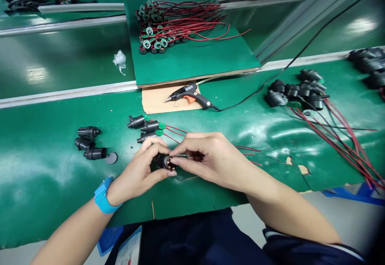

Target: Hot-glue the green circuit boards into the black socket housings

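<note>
Both hands, left (141, 168) and right (210, 156), pinch one black motor housing (165, 161) at the table's (45, 164) near edge. Three wired units (147, 126) lie finished behind; three bare housings (88, 142) wait toward the left edge.

Fingers (180, 161) hide most of the small black part (164, 161); red wires (361, 156) run off-frame
</note>
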The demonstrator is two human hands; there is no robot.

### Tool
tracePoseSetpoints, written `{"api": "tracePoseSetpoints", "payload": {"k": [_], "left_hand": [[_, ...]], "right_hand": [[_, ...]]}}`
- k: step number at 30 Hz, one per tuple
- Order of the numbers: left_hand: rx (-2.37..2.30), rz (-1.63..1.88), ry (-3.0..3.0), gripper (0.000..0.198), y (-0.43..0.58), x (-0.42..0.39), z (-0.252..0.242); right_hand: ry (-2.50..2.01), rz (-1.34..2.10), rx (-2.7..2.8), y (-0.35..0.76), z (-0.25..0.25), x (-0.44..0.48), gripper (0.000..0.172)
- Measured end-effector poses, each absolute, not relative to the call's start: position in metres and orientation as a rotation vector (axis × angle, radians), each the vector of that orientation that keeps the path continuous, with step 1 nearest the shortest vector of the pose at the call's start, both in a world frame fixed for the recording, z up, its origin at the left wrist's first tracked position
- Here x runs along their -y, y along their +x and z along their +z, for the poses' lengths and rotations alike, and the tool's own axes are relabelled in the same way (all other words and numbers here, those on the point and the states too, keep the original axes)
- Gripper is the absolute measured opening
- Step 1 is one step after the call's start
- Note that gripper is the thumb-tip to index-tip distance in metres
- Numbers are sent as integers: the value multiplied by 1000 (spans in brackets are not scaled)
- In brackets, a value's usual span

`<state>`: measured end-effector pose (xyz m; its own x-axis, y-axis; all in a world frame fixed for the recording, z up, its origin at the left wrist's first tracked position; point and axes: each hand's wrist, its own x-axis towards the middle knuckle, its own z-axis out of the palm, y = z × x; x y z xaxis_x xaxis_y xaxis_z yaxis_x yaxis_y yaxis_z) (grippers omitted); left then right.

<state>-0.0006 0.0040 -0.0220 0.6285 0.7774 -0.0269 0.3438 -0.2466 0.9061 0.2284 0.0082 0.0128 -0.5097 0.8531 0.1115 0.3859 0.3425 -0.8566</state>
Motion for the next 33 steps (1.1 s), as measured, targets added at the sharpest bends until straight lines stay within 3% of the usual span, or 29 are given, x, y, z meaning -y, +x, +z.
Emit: {"api": "tracePoseSetpoints", "payload": {"k": [6, 20, 28, 33], "left_hand": [[-897, 508, 1757, 29, -4, -3, -26], [-894, 516, 1867, 33, -2, -10, -25], [-921, 637, 1946, 31, -3, -5, -30], [-853, 612, 2181, 23, -1, -8, -40]], "right_hand": [[-1102, 1076, 2107, 239, 14, -17, 26], [-1143, 1027, 2098, 246, 14, -11, 14], [-1052, 1206, 2140, 247, 7, -13, 33], [-1042, 1519, 2071, 255, -4, -22, 41]]}}
